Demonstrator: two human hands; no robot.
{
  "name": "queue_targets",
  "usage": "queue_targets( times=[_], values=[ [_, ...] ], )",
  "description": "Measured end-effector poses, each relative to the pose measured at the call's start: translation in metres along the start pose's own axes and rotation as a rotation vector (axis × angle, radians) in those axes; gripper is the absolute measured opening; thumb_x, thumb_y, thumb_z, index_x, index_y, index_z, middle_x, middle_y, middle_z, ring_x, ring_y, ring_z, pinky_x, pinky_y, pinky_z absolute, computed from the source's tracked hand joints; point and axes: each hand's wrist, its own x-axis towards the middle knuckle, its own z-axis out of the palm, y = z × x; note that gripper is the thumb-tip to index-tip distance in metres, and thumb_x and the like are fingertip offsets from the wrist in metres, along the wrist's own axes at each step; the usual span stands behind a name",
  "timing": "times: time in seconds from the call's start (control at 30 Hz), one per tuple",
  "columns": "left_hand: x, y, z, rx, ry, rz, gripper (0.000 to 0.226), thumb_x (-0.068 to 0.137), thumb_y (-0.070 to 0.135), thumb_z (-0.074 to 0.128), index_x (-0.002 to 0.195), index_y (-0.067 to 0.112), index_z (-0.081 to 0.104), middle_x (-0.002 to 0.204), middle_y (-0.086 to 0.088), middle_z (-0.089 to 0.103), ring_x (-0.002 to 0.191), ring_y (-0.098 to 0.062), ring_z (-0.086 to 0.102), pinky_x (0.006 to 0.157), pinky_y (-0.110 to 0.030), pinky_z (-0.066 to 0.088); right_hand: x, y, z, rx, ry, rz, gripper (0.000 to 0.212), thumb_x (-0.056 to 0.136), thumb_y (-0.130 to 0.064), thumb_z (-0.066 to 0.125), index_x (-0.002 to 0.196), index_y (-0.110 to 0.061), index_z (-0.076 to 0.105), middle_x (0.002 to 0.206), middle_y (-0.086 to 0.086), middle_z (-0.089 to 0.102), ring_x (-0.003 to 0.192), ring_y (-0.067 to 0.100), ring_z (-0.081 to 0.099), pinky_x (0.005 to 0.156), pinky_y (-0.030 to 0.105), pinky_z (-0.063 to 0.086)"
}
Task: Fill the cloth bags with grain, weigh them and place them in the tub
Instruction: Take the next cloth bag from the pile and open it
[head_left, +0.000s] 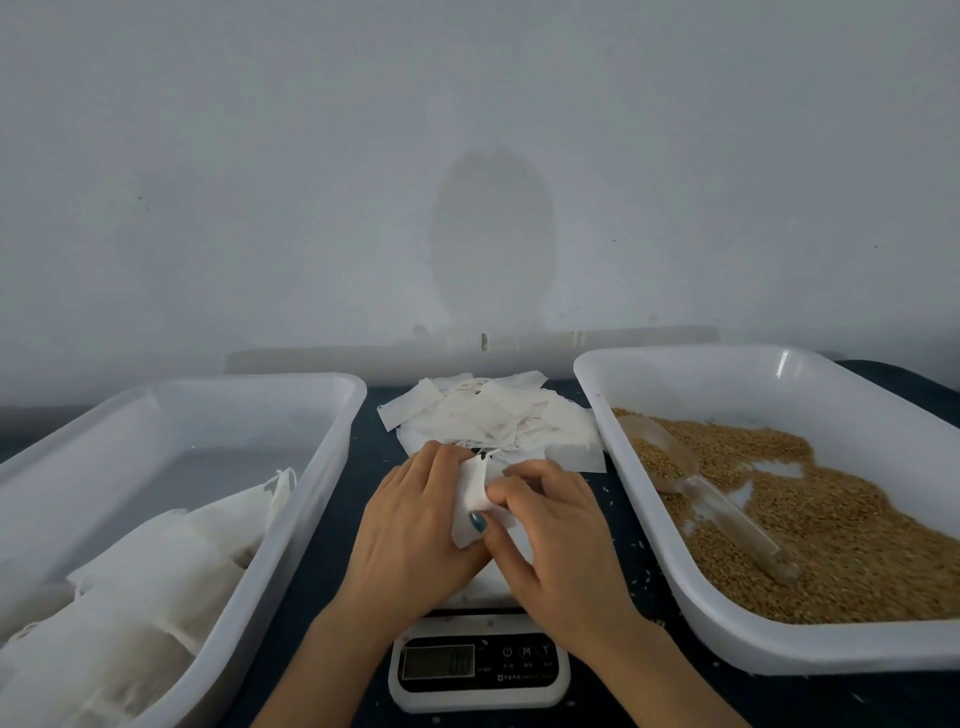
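Observation:
My left hand (415, 519) and my right hand (553, 525) both pinch one small empty white cloth bag (474, 493) above the kitchen scale (480, 665). A heap of empty cloth bags (493, 415) lies just behind the hands. To the right a white tub (675, 364) holds brown grain (831, 519), with a clear plastic scoop (691, 478) lying in it, partly filled. The white tub on the left (291, 499) holds several filled bags (156, 571).
The tubs and scale stand on a dark tabletop (322, 571) sprinkled with stray grains. A pale wall rises right behind the table. The scale's display faces me at the front edge.

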Motion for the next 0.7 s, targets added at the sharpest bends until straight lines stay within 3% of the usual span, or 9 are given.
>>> queue_targets(
  times=[0.1, 0.23, 0.43, 0.6, 0.7],
  values=[
    [0.000, 0.000, 0.000, -0.016, 0.000, 0.000, 0.051, 0.080, 0.052, 0.062, 0.114, 0.015, 0.060, 0.105, 0.006, 0.066, 0.085, -0.013, 0.064, 0.073, -0.022, 0.045, 0.002, 0.001, -0.002, -0.011, 0.007, -0.009, 0.010, 0.091, -0.032, 0.054, 0.100, -0.029, 0.055, 0.113, -0.016, 0.048, 0.122, 0.007, 0.048, 0.100, 0.033, 0.042],
    [0.000, -0.005, 0.003, 0.002, -0.021, 0.004, 0.050, 0.073, 0.029, 0.086, 0.115, 0.012, 0.063, 0.108, 0.000, 0.070, 0.089, -0.022, 0.069, 0.075, -0.027, 0.049, 0.002, 0.004, -0.004, 0.012, -0.057, 0.023, 0.005, 0.097, -0.030, 0.048, 0.097, -0.030, 0.053, 0.098, -0.006, 0.065, 0.136, 0.012, 0.042, 0.116, 0.045, 0.031],
    [-0.001, -0.010, 0.004, -0.011, -0.024, 0.016, 0.049, 0.071, 0.022, 0.088, 0.112, 0.013, 0.064, 0.097, 0.001, 0.071, 0.079, -0.019, 0.068, 0.066, -0.022, 0.045, 0.004, 0.005, -0.006, 0.003, -0.101, 0.002, 0.007, 0.099, -0.030, 0.048, 0.096, -0.031, 0.054, 0.092, -0.016, 0.067, 0.139, 0.015, 0.040, 0.113, 0.057, 0.033],
    [-0.002, -0.016, 0.008, -0.063, -0.033, -0.060, 0.046, 0.075, 0.016, 0.083, 0.115, 0.011, 0.061, 0.110, 0.000, 0.065, 0.098, -0.021, 0.063, 0.073, -0.030, 0.049, 0.005, 0.002, -0.006, -0.025, -0.025, -0.021, 0.005, 0.097, -0.028, 0.053, 0.095, -0.029, 0.057, 0.092, -0.011, 0.067, 0.134, 0.021, 0.047, 0.107, 0.060, 0.038],
    [-0.003, -0.020, 0.009, -0.029, -0.030, -0.049, 0.039, 0.077, 0.020, 0.082, 0.110, 0.012, 0.062, 0.104, 0.001, 0.066, 0.092, -0.020, 0.063, 0.064, -0.034, 0.052, 0.005, -0.002, -0.004, -0.043, -0.024, -0.001, 0.003, 0.097, -0.031, 0.053, 0.096, -0.030, 0.056, 0.095, -0.010, 0.068, 0.133, 0.020, 0.047, 0.106, 0.056, 0.041]
  ],
)
